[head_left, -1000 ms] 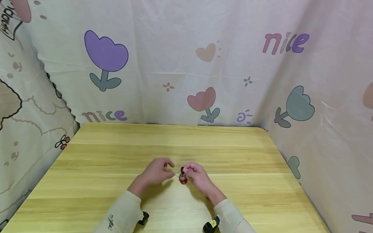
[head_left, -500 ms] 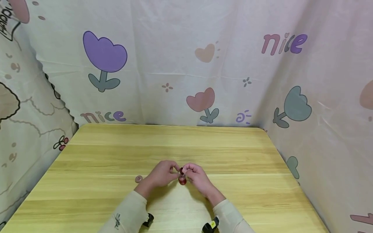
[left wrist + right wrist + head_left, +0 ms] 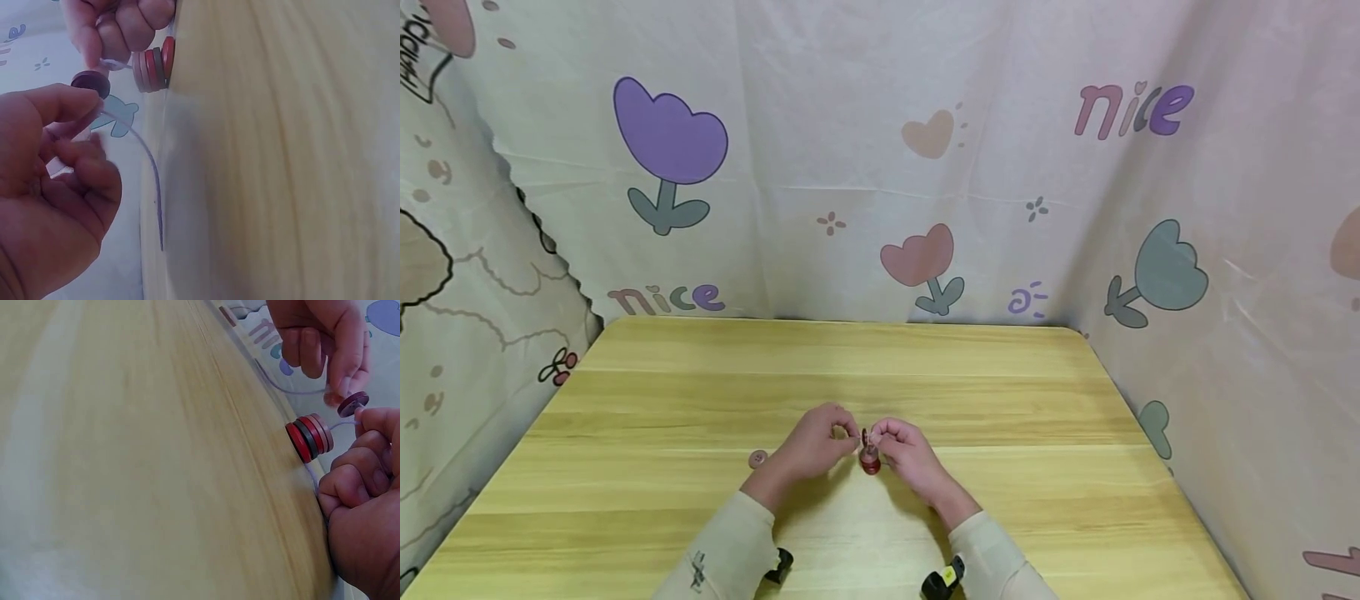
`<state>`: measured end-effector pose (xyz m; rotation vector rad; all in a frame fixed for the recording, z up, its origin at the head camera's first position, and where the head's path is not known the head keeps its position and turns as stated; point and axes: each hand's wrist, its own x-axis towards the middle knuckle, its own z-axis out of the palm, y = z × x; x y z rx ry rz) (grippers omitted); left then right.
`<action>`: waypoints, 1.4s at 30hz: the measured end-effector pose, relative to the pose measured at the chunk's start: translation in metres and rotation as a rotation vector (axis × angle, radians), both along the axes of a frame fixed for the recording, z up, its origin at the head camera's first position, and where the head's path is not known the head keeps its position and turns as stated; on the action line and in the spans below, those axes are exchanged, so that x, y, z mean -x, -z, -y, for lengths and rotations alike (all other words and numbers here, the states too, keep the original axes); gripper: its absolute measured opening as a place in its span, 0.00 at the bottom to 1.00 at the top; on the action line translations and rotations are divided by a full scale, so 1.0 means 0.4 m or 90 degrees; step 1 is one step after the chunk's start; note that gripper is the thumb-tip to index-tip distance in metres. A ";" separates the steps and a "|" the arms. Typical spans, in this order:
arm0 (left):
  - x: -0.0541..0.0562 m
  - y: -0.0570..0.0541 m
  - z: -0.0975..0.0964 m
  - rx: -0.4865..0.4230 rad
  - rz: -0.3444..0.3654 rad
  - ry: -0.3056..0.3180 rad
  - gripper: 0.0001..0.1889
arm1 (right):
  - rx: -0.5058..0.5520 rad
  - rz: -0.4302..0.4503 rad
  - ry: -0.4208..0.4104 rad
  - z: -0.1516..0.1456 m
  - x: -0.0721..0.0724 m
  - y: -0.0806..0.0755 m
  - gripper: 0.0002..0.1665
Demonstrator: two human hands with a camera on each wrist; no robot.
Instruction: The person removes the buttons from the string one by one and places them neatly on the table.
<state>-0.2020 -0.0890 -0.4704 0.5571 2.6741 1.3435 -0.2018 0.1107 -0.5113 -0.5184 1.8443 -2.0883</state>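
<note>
A dark red button hangs threaded on a thin pale string between both hands. With thumb and forefinger, my left hand pinches the string close beside this button, and a loose end trails from those fingers in the left wrist view. On the other side, my right hand pinches the string at the button, its other fingers curled in. Below the fingertips, a stack of buttons in red, dark grey and dusty pink sits on the string, on the table.
A single brownish-pink button lies on the wooden table to the left, beside the left wrist. A patterned cloth hangs behind the table and along its sides.
My left hand has moved right to the button and taken hold beside it, uncovering the single button on the table. The threaded button has turned edge-on; the right hand stays nearly still.
</note>
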 end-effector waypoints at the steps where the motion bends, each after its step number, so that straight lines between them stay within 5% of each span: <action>1: -0.001 0.000 0.000 -0.014 0.011 0.005 0.06 | -0.002 0.000 0.002 0.000 -0.001 0.000 0.14; 7: -0.007 0.004 -0.001 -0.070 0.078 0.022 0.05 | 0.002 0.006 -0.007 -0.001 -0.002 0.004 0.15; 12: -0.010 0.006 -0.001 -0.061 0.065 0.011 0.02 | 0.007 0.005 -0.014 -0.002 -0.003 0.004 0.16; 19: -0.014 0.001 -0.003 -0.063 0.058 0.018 0.18 | 0.022 0.015 -0.032 -0.002 -0.003 0.003 0.17; 42: -0.011 -0.005 0.023 -0.036 0.036 -0.018 0.11 | -0.004 0.003 -0.007 0.001 0.003 0.001 0.17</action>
